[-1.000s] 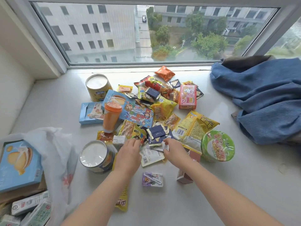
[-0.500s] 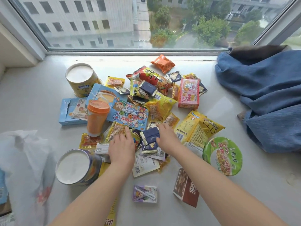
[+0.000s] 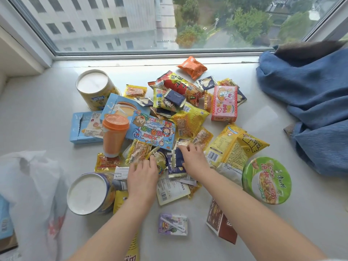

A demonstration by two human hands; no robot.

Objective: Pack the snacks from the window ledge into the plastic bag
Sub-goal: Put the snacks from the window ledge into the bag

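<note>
Both hands reach into the pile of snacks (image 3: 180, 117) on the window ledge (image 3: 37, 102); left hand (image 3: 142, 177) lies palm down, fingertips curled onto a small yellow packet (image 3: 138, 152), though whether it pinches the packet cannot be told; right hand (image 3: 194, 160) has its fingers curled round the top edge of a dark blue packet (image 3: 177, 164); orange cup (image 3: 114, 134) stands upright just left of the hands; a white-lidded can (image 3: 88, 193) sits near the left wrist; a green noodle bowl (image 3: 266, 180) lies to the right; plastic bag (image 3: 32, 185), white, rests at the left edge, apart from the pile; a blue cloth (image 3: 308, 102) is heaped at the right.
</note>
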